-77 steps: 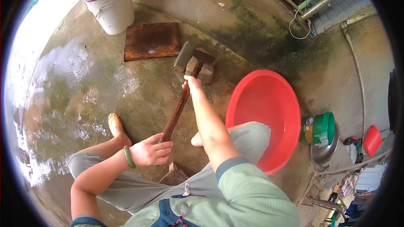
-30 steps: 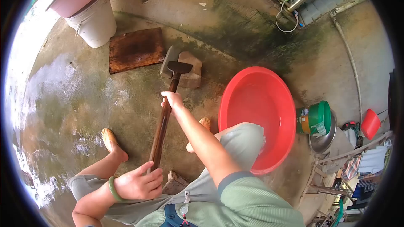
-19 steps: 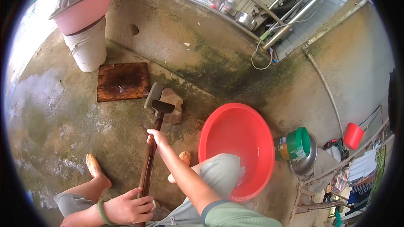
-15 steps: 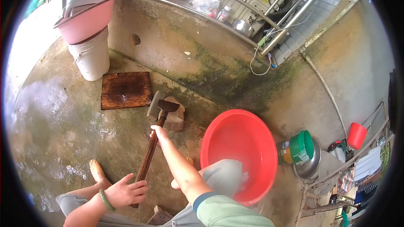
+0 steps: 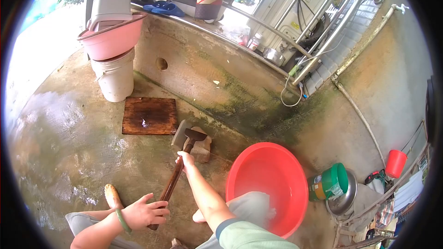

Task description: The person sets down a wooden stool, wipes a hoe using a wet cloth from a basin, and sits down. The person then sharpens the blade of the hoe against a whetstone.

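A hoe with a dark metal head (image 5: 195, 134) and brown wooden handle (image 5: 172, 182) slants across in front of me. My right hand (image 5: 186, 161) is closed round the handle just below the head. Near the lower end, my left hand (image 5: 146, 213) has its fingers stretched out and apart, lying across the handle; a green bangle (image 5: 123, 221) circles that wrist. Behind the hoe head lie a grey block (image 5: 180, 134) and a rough brown stone (image 5: 202, 150) on wet concrete. I cannot tell whether the head touches them.
A red tub (image 5: 251, 161) with cloudy water is at my right, beside a green bucket (image 5: 333, 180) and metal basin (image 5: 351, 193). A wet wooden board (image 5: 150, 116) lies ahead. A pink basin (image 5: 113, 41) tops a white bucket (image 5: 115, 76) by the concrete wall (image 5: 184, 74).
The view has tilted up, so the surroundings sit lower and slightly right in the picture. Both hands keep nearly the same places on the hoe handle.
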`<state>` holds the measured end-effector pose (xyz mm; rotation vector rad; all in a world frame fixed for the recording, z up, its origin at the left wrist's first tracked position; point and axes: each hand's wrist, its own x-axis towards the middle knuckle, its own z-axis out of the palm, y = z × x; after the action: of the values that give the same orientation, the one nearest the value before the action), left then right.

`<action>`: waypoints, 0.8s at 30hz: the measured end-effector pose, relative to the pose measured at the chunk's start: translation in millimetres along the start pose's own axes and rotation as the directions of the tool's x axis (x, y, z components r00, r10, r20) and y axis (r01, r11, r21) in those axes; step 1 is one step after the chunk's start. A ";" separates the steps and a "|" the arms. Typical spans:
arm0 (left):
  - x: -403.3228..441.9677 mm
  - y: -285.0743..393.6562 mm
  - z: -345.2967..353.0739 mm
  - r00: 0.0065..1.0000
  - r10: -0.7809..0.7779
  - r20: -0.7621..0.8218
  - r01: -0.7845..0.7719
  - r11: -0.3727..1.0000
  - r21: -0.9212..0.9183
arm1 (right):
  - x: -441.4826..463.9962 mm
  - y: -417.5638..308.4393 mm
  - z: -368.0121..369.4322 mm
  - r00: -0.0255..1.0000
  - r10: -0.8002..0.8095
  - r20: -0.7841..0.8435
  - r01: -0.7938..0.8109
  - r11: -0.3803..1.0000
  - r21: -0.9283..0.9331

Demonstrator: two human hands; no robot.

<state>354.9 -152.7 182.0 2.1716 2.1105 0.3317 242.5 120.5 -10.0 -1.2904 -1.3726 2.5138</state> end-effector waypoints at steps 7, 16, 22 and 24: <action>-0.8 42.9 16.8 0.953 0.251 -0.169 -0.273 0.954 -0.127 | -51.2 39.7 -31.2 0.997 0.044 0.063 -0.039 0.997 -0.071; -5.7 -5.0 50.2 0.861 -0.506 0.046 0.390 0.601 -0.698 | 10.3 16.8 -2.5 0.998 0.054 -0.041 -0.049 0.993 0.108; 16.1 -15.6 102.0 0.628 -0.159 0.762 0.238 -0.893 -0.383 | -5.4 33.0 -1.4 0.997 0.013 -0.078 -0.010 0.999 0.032; 17.9 12.1 94.4 0.562 -0.194 0.804 0.223 -0.901 -0.373 | -27.9 33.9 -9.7 0.996 0.026 -0.087 -0.028 0.999 -0.029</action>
<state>387.8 -127.5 94.4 -0.4606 0.8854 1.3215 279.6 96.4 -18.1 -1.4153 -1.3898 2.4310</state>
